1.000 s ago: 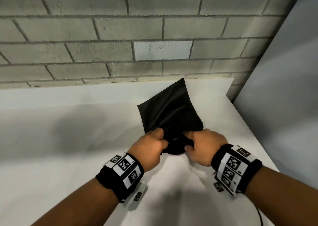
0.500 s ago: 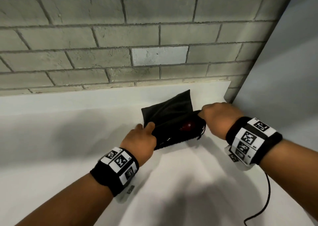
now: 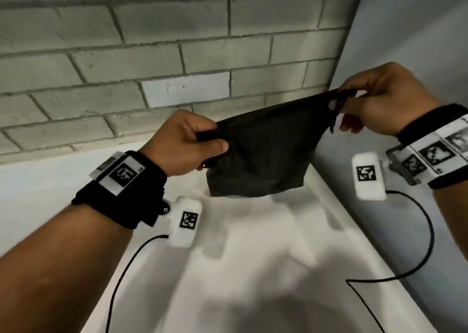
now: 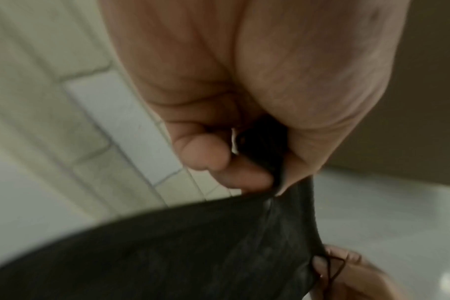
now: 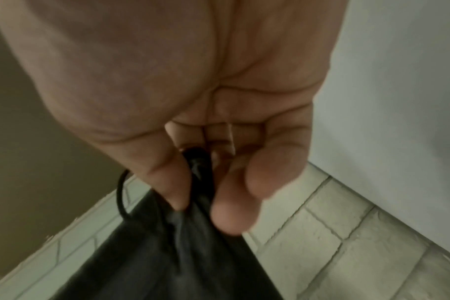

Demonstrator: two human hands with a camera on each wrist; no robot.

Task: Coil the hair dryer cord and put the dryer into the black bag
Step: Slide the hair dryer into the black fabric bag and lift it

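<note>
Soft black fabric drawstring bag [image 3: 263,152] held up above white tabletop [image 3: 253,269], near grey brick wall [image 3: 177,41] — stretched between 2 hands. Left hand [image 3: 182,142] clenched on left rim corner; right hand [image 3: 379,99] pinches right corner by thin drawstring [image 4: 333,270]. Dryer itself not visible — bag sags as if loaded. Limp cloth, likely bottom-heavy; best gripped at gathered rim.

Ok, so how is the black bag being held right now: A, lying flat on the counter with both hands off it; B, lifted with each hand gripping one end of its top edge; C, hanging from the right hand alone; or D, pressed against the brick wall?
B: the left hand and the right hand each pinch one end of the top edge of the black bag, which hangs stretched between them.
</note>
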